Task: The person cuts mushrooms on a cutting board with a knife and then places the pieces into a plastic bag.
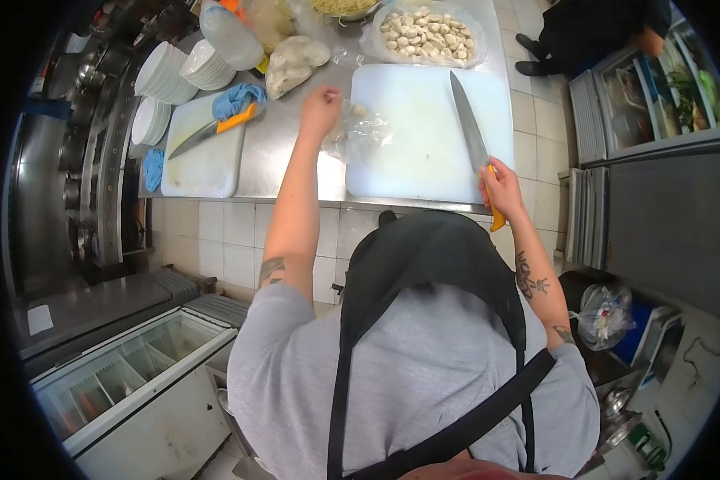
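My right hand is wrapped round the orange handle of a long knife, whose blade lies over the right part of a white cutting board. My left hand is left of that board, fingers curled together at the edge of a clear plastic bag; what it pinches, if anything, is too small to tell. Beyond the board is a plastic-lined container of pale cut pieces.
A second board at left bears another orange-handled knife and a blue cloth. Stacked white bowls and a filled bag stand behind. Another person is by an open fridge at upper right.
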`<move>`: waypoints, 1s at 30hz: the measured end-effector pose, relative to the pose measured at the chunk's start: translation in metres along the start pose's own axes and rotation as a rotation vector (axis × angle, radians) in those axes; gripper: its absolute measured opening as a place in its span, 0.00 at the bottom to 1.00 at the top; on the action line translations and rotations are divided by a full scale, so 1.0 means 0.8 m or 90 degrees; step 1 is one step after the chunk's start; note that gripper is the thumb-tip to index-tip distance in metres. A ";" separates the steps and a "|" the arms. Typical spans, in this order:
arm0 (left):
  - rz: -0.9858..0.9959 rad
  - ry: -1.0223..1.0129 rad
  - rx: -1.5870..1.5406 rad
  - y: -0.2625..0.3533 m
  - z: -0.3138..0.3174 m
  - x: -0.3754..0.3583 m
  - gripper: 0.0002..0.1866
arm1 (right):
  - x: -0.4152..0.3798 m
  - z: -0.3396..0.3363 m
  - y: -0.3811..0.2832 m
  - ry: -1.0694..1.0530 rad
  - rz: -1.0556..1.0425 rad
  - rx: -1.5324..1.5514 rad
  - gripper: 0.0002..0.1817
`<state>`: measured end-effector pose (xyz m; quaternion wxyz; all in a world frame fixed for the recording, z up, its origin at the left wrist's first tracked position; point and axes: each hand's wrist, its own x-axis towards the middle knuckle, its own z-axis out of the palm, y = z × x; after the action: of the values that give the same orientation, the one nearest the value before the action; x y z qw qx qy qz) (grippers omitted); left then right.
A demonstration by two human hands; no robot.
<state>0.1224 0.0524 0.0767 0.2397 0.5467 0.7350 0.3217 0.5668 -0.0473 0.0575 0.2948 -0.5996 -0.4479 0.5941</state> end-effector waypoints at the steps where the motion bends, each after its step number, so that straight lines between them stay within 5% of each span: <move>1: 0.005 -0.043 0.023 0.017 0.006 0.002 0.16 | 0.002 0.000 -0.004 -0.003 0.003 0.000 0.35; 5: 0.116 -0.147 0.231 0.027 0.047 -0.010 0.21 | -0.001 0.002 -0.008 -0.004 0.004 -0.020 0.34; 11: 0.174 -0.160 0.186 0.095 0.066 -0.031 0.22 | -0.024 0.006 -0.032 0.042 -0.008 -0.199 0.26; 14: 0.319 -0.153 0.074 0.108 0.138 -0.054 0.22 | -0.027 -0.001 -0.030 0.042 -0.040 -0.401 0.19; 20: 0.282 -0.151 -0.016 0.127 0.190 -0.117 0.16 | -0.066 0.008 -0.055 0.042 -0.111 -0.559 0.29; 26: 0.389 -0.131 -0.012 0.120 0.189 -0.122 0.09 | -0.091 0.008 -0.052 0.028 -0.186 -0.601 0.42; 30: 0.346 -0.124 -0.008 0.123 0.193 -0.127 0.08 | -0.109 0.009 -0.072 0.011 -0.165 -0.644 0.42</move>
<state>0.3241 0.0073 0.0447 0.2174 0.7505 0.5328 0.3249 0.5583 -0.1014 0.1464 0.0434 -0.6116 -0.7469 0.2573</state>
